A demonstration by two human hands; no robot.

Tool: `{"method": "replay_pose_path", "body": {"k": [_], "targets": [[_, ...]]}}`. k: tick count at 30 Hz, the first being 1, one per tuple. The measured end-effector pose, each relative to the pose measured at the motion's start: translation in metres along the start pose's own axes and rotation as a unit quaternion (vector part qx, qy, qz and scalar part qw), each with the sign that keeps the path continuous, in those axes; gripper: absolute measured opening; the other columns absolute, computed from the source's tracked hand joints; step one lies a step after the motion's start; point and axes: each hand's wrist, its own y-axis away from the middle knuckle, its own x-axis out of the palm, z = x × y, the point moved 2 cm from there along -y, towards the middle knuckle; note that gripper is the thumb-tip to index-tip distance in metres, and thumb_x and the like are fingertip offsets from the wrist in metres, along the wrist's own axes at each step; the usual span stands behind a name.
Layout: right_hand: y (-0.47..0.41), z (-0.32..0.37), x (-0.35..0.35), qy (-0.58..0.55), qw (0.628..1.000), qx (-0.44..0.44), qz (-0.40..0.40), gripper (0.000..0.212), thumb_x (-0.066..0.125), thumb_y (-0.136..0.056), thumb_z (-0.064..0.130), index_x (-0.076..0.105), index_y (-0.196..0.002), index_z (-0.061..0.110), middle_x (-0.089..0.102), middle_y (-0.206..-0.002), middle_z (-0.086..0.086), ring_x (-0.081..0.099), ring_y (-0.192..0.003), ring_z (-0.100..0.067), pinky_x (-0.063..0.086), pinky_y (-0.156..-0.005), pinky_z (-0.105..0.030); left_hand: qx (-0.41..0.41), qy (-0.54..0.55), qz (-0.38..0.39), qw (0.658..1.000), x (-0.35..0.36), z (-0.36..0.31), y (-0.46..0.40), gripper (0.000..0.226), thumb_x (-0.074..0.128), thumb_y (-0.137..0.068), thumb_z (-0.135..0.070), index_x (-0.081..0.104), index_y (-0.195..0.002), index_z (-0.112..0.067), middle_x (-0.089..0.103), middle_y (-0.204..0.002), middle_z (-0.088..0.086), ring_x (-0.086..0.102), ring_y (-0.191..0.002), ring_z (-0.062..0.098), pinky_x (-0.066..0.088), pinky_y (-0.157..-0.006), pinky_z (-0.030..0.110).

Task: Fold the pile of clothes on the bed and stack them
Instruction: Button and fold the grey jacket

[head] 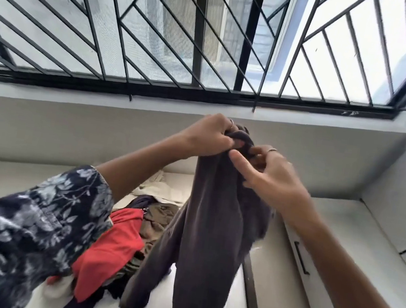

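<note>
Early stage, we reckon. Our left hand point(208, 136) has a clenched grip on the top of a dark grey garment point(211, 220), held up over the bed point(280, 282), its lower end trailing onto the mattress. Right hand point(269, 178) pinches the same top edge, fingers partly loose. The pile point(130, 237), with a red piece and an olive one, lies unfolded beside it. No folded stack in view; nearly everything's left.
</note>
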Motion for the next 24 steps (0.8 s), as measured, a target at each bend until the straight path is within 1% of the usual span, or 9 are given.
{"method": "replay_pose_path", "body": {"k": [2, 4, 7, 10, 13, 18, 21, 23, 24], "targets": [[-0.001, -0.003, 0.013, -0.067, 0.997, 0.012, 0.022, 0.073, 0.064, -0.052, 0.08, 0.053, -0.103, 0.027, 0.065, -0.103, 0.005, 0.065, -0.099, -0.013, 0.054, -0.089, -0.038, -0.01, 0.047, -0.013, 0.999, 0.006, -0.004, 0.002, 0.02, 0.063, -0.086, -0.019, 0.072, -0.073, -0.006, 0.069, -0.074, 0.002, 0.057, -0.067, 0.01, 0.047, -0.067, 0.029], [-0.003, -0.002, 0.02, -0.083, 0.996, 0.007, 0.024, 0.077, 0.071, -0.051, 0.073, 0.047, -0.104, 0.023, 0.063, -0.107, 0.003, 0.063, -0.101, -0.012, 0.054, -0.09, -0.036, -0.048, 0.093, -0.034, 0.994, 0.01, -0.003, 0.005, 0.039, 0.059, -0.084, -0.035, 0.068, -0.069, 0.0, 0.065, -0.066, 0.004, 0.052, -0.062, 0.014, 0.043, -0.063, 0.032], [-0.006, -0.007, 0.031, -0.116, 0.993, 0.015, 0.0, 0.059, 0.081, -0.065, 0.052, 0.047, -0.101, 0.02, 0.062, -0.099, 0.004, 0.065, -0.094, -0.011, 0.055, -0.085, -0.034, -0.094, 0.133, -0.051, 0.985, 0.017, 0.005, 0.009, 0.066, 0.054, -0.075, -0.055, 0.065, -0.082, 0.01, 0.063, -0.071, 0.02, 0.051, -0.063, 0.018, 0.042, -0.065, 0.036], [-0.018, -0.016, 0.036, -0.151, 0.988, 0.012, -0.018, 0.026, 0.076, -0.074, 0.031, 0.056, -0.089, 0.023, 0.069, -0.092, -0.001, 0.068, -0.089, -0.016, 0.056, -0.084, -0.043, -0.1, 0.165, -0.087, 0.977, 0.022, 0.021, 0.015, 0.045, 0.06, -0.079, -0.043, 0.073, -0.079, 0.0, 0.065, -0.07, 0.011, 0.053, -0.063, 0.018, 0.043, -0.063, 0.035], [-0.031, -0.03, 0.029, -0.149, 0.989, -0.007, -0.004, 0.014, 0.067, -0.072, 0.021, 0.069, -0.086, 0.019, 0.073, -0.09, -0.006, 0.069, -0.091, -0.024, 0.055, -0.085, -0.048, -0.076, 0.162, -0.108, 0.978, 0.018, 0.035, 0.028, 0.016, 0.068, -0.082, -0.019, 0.077, -0.094, -0.014, 0.073, -0.088, 0.001, 0.064, -0.08, 0.01, 0.052, -0.086, 0.036], [-0.032, -0.061, -0.01, -0.091, 0.995, -0.02, 0.03, 0.011, 0.059, -0.085, -0.005, 0.066, -0.091, 0.001, 0.064, -0.085, -0.013, 0.06, -0.082, -0.022, 0.051, -0.077, -0.035, -0.067, 0.089, -0.121, 0.986, -0.016, 0.061, 0.077, 0.035, 0.065, -0.084, 0.003, 0.069, -0.11, -0.021, 0.07, -0.095, -0.006, 0.062, -0.081, -0.003, 0.05, -0.091, 0.028], [-0.03, -0.074, -0.036, -0.079, 0.996, -0.039, 0.032, 0.016, 0.055, -0.086, -0.011, 0.064, -0.096, -0.002, 0.061, -0.084, -0.011, 0.057, -0.078, -0.018, 0.048, -0.072, -0.029, -0.082, 0.023, -0.152, 0.985, -0.035, 0.071, 0.112, 0.065, 0.065, -0.084, 0.001, 0.048, -0.131, -0.041, 0.066, -0.094, -0.008, 0.06, -0.079, 0.005, 0.051, -0.084, 0.023], [-0.029, -0.082, -0.049, -0.071, 0.996, -0.045, 0.021, 0.021, 0.054, -0.086, -0.011, 0.065, -0.095, 0.004, 0.061, -0.08, -0.007, 0.057, -0.071, -0.011, 0.048, -0.068, -0.02, -0.141, -0.015, -0.172, 0.975, -0.041, 0.075, 0.131, 0.077, 0.067, -0.085, -0.003, 0.033, -0.142, -0.041, 0.068, -0.092, 0.001, 0.062, -0.074, 0.011, 0.048, -0.073, 0.011], [-0.028, -0.086, -0.054, -0.069, 0.996, -0.047, 0.014, 0.022, 0.054, -0.085, -0.011, 0.065, -0.095, 0.005, 0.061, -0.078, -0.006, 0.057, -0.069, -0.008, 0.048, -0.065, -0.016, -0.172, -0.047, -0.187, 0.966, -0.044, 0.077, 0.14, 0.073, 0.068, -0.084, -0.006, 0.036, -0.143, -0.035, 0.07, -0.092, 0.006, 0.064, -0.079, 0.015, 0.047, -0.075, 0.013]]}}
